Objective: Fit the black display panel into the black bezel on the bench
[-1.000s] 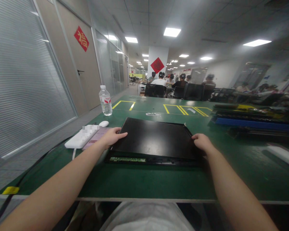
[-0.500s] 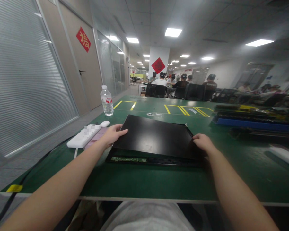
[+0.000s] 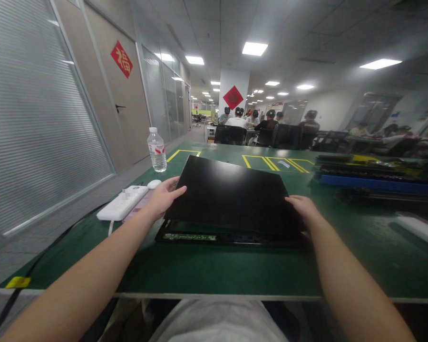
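Observation:
A flat black display panel (image 3: pixel 228 192) is tilted up in front of me, its far edge raised higher than its near one. My left hand (image 3: pixel 165 195) grips its left edge, thumb on the face and fingers behind. At the right edge, my right hand (image 3: pixel 303 206) pinches the panel near its far corner. Beneath lies a black frame (image 3: pixel 260 240), showing along the near side with a green circuit board strip (image 3: pixel 189 237) at its left. The panel hides most of the frame.
A water bottle (image 3: pixel 157 151) stands at the green table's (image 3: pixel 221 275) far left. A white power strip (image 3: pixel 123 203) and a white mouse (image 3: pixel 154 184) lie left of my hand. Dark parts with a blue strip (image 3: pixel 364 183) are stacked at right, near a white bar (image 3: pixel 419 230). People sit beyond.
The panel's far edge has risen, both hands still on its sides. The dark frame corner seen behind the panel at far right is now covered.

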### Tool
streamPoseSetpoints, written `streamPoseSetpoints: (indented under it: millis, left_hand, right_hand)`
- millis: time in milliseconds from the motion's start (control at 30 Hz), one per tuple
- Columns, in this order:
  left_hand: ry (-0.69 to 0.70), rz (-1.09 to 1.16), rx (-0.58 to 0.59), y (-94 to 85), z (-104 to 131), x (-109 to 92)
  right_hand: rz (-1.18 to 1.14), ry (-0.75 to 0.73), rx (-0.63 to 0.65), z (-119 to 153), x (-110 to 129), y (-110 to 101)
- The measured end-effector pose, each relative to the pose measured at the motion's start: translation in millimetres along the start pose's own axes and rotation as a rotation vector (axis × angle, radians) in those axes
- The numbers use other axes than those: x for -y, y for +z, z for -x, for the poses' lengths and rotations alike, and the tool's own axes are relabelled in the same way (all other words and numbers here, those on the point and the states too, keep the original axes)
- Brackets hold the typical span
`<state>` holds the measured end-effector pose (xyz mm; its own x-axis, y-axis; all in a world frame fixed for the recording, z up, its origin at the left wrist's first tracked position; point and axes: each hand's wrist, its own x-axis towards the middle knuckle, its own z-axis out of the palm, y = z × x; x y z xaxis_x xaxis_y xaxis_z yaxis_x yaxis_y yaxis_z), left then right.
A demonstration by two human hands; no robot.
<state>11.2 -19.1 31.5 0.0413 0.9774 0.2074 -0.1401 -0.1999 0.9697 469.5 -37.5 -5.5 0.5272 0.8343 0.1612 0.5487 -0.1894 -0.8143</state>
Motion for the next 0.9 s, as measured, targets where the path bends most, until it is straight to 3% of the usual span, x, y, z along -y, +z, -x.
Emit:
streamPoseSetpoints:
  millis: [100,267,433,633,800,900]
  left_hand:
    - [0.037,0.028,-0.028,0.2,2,-4]
    - [0.101,0.046,-0.089,-3.6,0,-12]
    - [0.035,0.125,-0.148,-2.9,-2,-17]
    - [-0.063,0.26,0.014,-1.2,-1,-25]
    - [-0.133,0.305,0.015,-5.0,2,-25]
    - [-0.141,0.258,0.084,-5.1,6,-27]
  right_hand:
    - [-0.242,0.074,-0.042,2,6,-3]
    - [-0.648,-0.005,0.055,10,22,-11]
    - [-0.708,-0.148,0.221,27,38,-24]
    - [-0.628,-0.083,0.249,35,41,-25]
    - [-0.827,-0.061,0.271,26,35,-22]
    - [-0.969,-0.002,0.277,22,35,-27]
